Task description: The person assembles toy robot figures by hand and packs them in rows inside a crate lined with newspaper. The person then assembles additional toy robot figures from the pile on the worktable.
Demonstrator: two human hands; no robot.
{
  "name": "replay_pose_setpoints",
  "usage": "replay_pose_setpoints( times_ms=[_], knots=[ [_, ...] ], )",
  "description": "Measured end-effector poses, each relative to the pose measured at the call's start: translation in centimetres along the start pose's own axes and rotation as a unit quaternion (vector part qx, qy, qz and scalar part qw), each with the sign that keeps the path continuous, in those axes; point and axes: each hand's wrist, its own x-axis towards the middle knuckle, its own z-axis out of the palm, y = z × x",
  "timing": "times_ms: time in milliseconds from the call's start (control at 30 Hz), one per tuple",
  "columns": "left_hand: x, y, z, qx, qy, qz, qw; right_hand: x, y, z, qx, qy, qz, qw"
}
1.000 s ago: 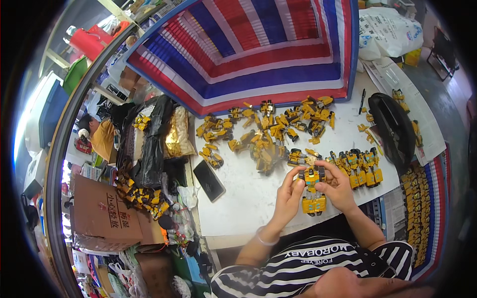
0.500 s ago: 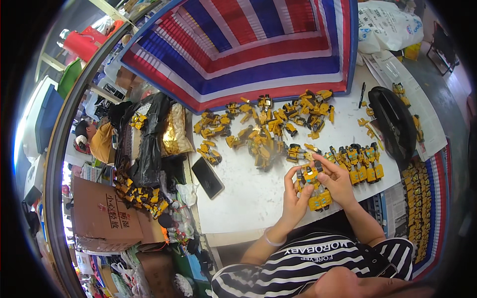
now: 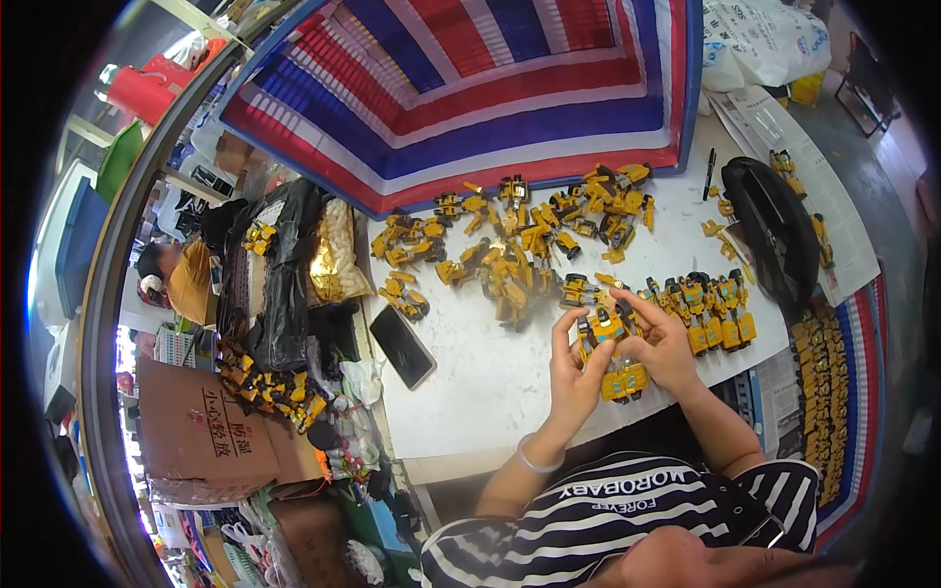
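Observation:
Between my two hands is a yellow toy robot figure with black and light blue parts, held above the front of the white table. My left hand grips its left side, thumb across the front. On the other side my right hand has fingers and thumb closed on its upper part. Just beyond my right hand stands a tight row of similar yellow figures. Farther back lies a loose heap of yellow toy pieces, partly blurred.
A crate lined with red, white and blue striped cloth tilts at the back. Left lies a phone, beside a cardboard box. To the right are a black pouch, a pen and a lower tray of yellow figures.
The view has shifted slightly. Both hands still hold the toy figure, which is turned a little between them; its upper part shows more clearly now.

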Motion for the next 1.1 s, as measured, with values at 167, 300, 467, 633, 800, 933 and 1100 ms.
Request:
replay_pose_setpoints(
  times_ms=[167, 300, 467, 633, 800, 933, 1100],
  knots=[
    [0.1, -0.8, 0.1, -0.025, -0.008, -0.023, 0.999, -0.1, 0.1, 0.1, 0.032, 0.031, -0.015, 0.999],
    [-0.5, -1.0, 0.3, -0.049, -0.046, -0.046, 0.997, 0.6, -0.6, 0.4, 0.072, 0.063, -0.047, 0.994],
    [-0.5, -1.9, 0.1, -0.018, -0.080, -0.132, 0.988, 0.8, -0.6, 0.3, 0.083, 0.048, -0.049, 0.994],
    [0.2, 0.2, -1.1, -0.018, 0.031, -0.081, 0.996, 0.2, 1.5, 0.3, -0.001, 0.066, -0.107, 0.992],
    [0.2, -0.5, -0.9, -0.022, 0.041, -0.073, 0.996, -1.6, 3.3, 1.2, -0.080, 0.060, -0.046, 0.994],
    [0.0, -0.9, -0.7, -0.062, 0.041, -0.052, 0.996, -1.4, 2.3, 1.9, -0.070, 0.066, -0.054, 0.994],
    [-0.3, -1.3, -0.7, -0.075, 0.033, -0.041, 0.996, -1.6, 1.9, 2.2, 0.000, 0.082, -0.032, 0.996]
  ],
)
